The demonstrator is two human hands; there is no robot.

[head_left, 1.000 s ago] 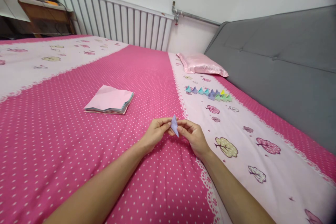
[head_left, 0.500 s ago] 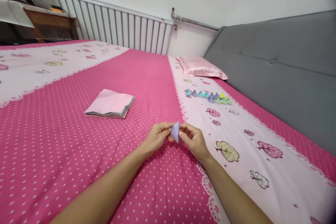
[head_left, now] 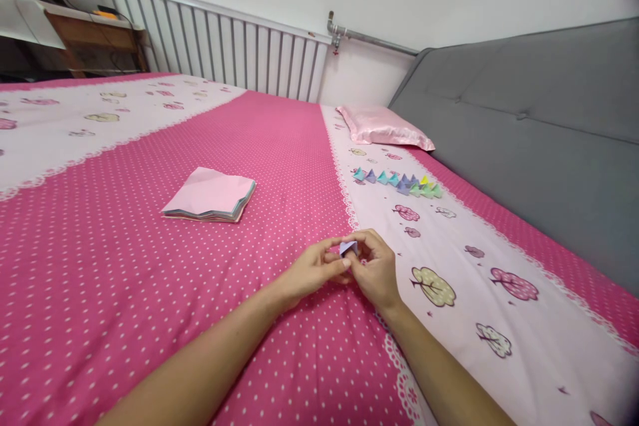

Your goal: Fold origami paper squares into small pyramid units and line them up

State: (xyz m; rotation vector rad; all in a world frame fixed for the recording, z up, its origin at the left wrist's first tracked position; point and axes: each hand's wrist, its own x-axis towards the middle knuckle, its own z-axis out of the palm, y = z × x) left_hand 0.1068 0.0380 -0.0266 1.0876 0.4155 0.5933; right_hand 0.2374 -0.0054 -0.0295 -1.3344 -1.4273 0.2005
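A small lavender folded paper piece (head_left: 348, 248) is held between my two hands above the pink dotted bedspread (head_left: 279, 166). My left hand (head_left: 319, 267) grips it from the left, with the fingers partly behind it. From the right, my right hand (head_left: 375, 269) closes on it, thumb at its near side. The piece shows a dark opening between its folded walls. Farther off to the right, several folded paper pieces (head_left: 394, 180) in blue, purple, green and yellow stand in a row on the white printed strip.
A stack of square coloured paper (head_left: 210, 194), pink on top, lies on the bed to the left. A pink pillow (head_left: 384, 126) rests by the grey headboard (head_left: 524, 93). Behind the bed is a white radiator (head_left: 214, 40); a desk (head_left: 97, 36) stands at the far left.
The lavender paper has turned from an upright flat triangle to a piece showing an opening. Both hands have shifted slightly right, and their fingers are closer together around it.
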